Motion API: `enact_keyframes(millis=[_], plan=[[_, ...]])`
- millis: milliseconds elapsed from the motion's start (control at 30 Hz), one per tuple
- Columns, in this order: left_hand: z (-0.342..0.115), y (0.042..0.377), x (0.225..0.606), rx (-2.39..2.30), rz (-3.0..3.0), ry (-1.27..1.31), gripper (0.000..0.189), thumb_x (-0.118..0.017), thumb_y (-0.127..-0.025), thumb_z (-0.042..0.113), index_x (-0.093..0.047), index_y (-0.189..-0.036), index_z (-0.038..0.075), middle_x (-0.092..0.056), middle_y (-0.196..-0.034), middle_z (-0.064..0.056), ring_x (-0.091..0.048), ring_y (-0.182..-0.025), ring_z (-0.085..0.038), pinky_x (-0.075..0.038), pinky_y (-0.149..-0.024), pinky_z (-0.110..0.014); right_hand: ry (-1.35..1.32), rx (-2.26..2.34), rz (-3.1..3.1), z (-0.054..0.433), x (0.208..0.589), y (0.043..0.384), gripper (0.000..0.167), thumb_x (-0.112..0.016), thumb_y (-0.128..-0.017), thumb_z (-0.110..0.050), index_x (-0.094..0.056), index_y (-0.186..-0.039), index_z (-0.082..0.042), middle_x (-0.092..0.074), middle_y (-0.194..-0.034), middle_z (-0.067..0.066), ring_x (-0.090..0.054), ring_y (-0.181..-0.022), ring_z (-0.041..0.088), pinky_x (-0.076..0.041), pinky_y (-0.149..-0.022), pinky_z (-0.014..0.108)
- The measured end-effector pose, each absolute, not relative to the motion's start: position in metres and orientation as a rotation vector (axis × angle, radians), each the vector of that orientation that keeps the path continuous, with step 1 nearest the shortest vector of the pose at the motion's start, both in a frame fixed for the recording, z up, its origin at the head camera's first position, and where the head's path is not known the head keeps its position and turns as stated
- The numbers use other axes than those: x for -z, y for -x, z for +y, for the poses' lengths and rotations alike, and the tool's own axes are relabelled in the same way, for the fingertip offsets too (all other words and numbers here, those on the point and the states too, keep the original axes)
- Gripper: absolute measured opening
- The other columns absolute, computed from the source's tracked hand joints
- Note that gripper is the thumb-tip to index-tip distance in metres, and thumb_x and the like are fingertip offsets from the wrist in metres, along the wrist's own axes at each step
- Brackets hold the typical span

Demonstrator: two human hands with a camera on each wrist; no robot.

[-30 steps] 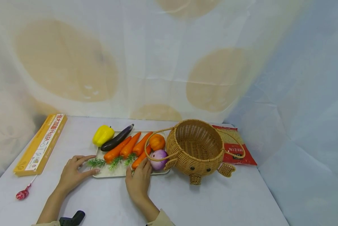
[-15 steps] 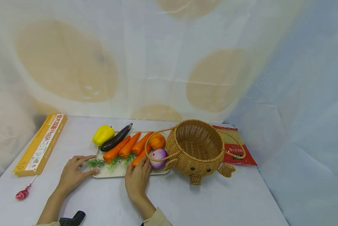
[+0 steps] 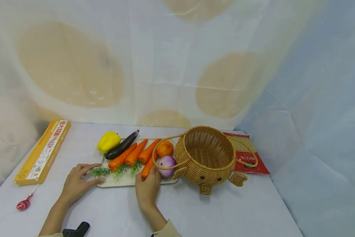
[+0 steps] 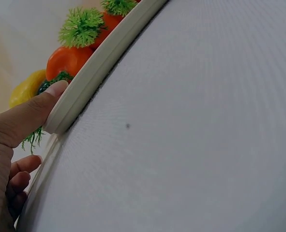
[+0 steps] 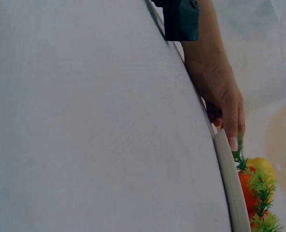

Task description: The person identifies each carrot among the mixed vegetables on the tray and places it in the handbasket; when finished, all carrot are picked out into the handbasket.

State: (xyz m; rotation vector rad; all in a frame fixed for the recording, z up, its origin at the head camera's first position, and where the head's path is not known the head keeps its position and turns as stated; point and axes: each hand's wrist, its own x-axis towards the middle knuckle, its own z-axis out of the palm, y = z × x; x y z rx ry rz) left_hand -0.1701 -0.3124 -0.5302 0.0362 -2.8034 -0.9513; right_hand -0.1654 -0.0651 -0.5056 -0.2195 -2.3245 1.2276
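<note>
Head view: near the front edge of the tray (image 3: 125, 181), toward its right, the right hand (image 3: 148, 189) grips a carrot (image 3: 147, 171). The left hand (image 3: 77, 182), thumb and forefinger wide apart, touches the tray's left front corner.

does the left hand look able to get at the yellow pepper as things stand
Probably yes: the left hand touches the tray, but the way across the tabletop to the yellow pepper looks free.

Head looks down over the white surface (image 3: 219, 214); close, seemingly tilted wrist views share the near-left corner of the cream rectangular tray (image 4: 93, 72).
</note>
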Motion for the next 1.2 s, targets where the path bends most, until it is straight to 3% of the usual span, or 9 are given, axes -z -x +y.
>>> enact_keyframes(millis=[167, 367, 500, 867, 1100, 1200], plan=[[-0.312, 0.17, 0.53, 0.964, -2.809, -0.048, 0.067, -0.076, -0.08, 0.055, -0.063, -0.133, 0.018, -0.052, -0.121, -0.017, -0.044, -0.098, -0.026, -0.034, -0.073, -0.041, 0.25, -1.472, -2.275, -0.055, 0.491, 0.161, 0.059, -0.075, -0.072, -0.007, -0.063, -0.129, 0.0, -0.069, -0.117, 0.014, -0.064, -0.109, 0.033, -0.048, -0.096, 0.049], [-0.31, 0.169, 0.528, 0.972, -2.827, -0.055, 0.068, -0.076, -0.079, 0.057, -0.062, -0.133, 0.018, -0.051, -0.122, -0.017, -0.044, -0.099, -0.027, -0.034, -0.073, -0.041, 0.286, -1.628, -2.252, -0.044, 0.481, 0.155, 0.047, -0.075, -0.068, -0.008, -0.071, -0.114, 0.0, -0.073, -0.098, 0.009, -0.066, -0.088, 0.023, -0.05, -0.08, 0.043], [-0.31, 0.169, 0.526, 0.97, -2.826, -0.057, 0.068, -0.076, -0.079, 0.056, -0.062, -0.134, 0.018, -0.051, -0.122, -0.017, -0.044, -0.099, -0.027, -0.034, -0.073, -0.041, 0.3, -1.749, -2.247, -0.039, 0.475, 0.153, 0.044, -0.072, -0.071, -0.006, -0.071, -0.114, 0.0, -0.073, -0.096, 0.011, -0.065, -0.083, 0.021, -0.052, -0.077, 0.038], [-0.311, 0.169, 0.525, 0.963, -2.839, -0.055, 0.067, -0.075, -0.081, 0.056, -0.061, -0.134, 0.018, -0.051, -0.122, -0.017, -0.044, -0.1, -0.028, -0.035, -0.075, -0.042, 0.257, -1.98, -2.261, -0.024, 0.465, 0.141, 0.05, -0.069, -0.071, -0.003, -0.066, -0.121, 0.004, -0.069, -0.101, 0.01, -0.059, -0.081, 0.014, -0.051, -0.065, 0.025], [-0.31, 0.167, 0.525, 0.966, -2.826, -0.047, 0.067, -0.077, -0.08, 0.054, -0.062, -0.134, 0.017, -0.052, -0.122, -0.018, -0.044, -0.1, -0.028, -0.035, -0.074, -0.042, 0.066, -2.037, -2.338, -0.012, 0.45, 0.136, 0.055, -0.069, -0.072, -0.001, -0.065, -0.127, -0.002, -0.065, -0.123, 0.011, -0.057, -0.101, 0.019, -0.048, -0.086, 0.033], [-0.31, 0.168, 0.526, 0.972, -2.825, -0.044, 0.067, -0.077, -0.08, 0.054, -0.062, -0.134, 0.016, -0.052, -0.122, -0.018, -0.044, -0.1, -0.028, -0.034, -0.074, -0.042, -0.03, -2.002, -2.354, -0.005, 0.443, 0.138, 0.054, -0.07, -0.073, -0.002, -0.065, -0.127, -0.004, -0.063, -0.128, 0.011, -0.057, -0.103, 0.02, -0.047, -0.089, 0.034]])
